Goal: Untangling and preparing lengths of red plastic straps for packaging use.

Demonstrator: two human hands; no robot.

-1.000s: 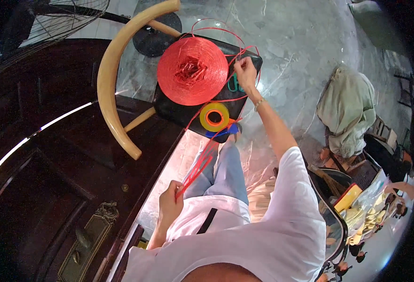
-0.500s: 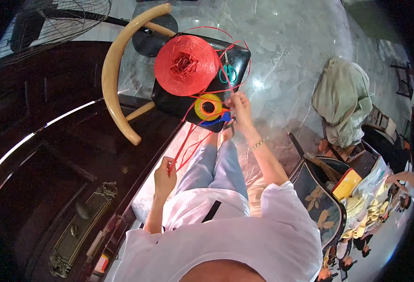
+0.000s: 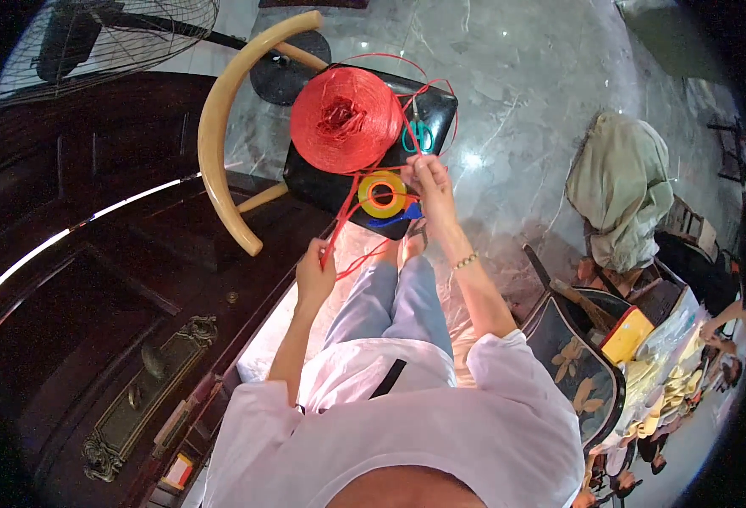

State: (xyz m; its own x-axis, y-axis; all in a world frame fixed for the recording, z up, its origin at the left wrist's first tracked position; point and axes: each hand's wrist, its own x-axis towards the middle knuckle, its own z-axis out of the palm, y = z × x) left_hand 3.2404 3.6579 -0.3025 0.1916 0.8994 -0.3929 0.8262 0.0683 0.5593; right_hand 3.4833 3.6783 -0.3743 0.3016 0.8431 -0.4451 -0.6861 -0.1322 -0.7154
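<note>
Holding thin red plastic string (image 3: 341,223), the left hand (image 3: 314,273) has its fingers curled in tight. The right hand (image 3: 430,179) seems to pinch the string too — thumb and fingertips together, though it's hard to see. The big round red string ball (image 3: 346,120) sits on the shiny black seat (image 3: 318,188) — beside the flat yellow tape roll (image 3: 367,196).

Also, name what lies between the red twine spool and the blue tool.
In the head view, a yellow tape roll lies between the red twine spool and the blue tool, along with red strands.
</note>
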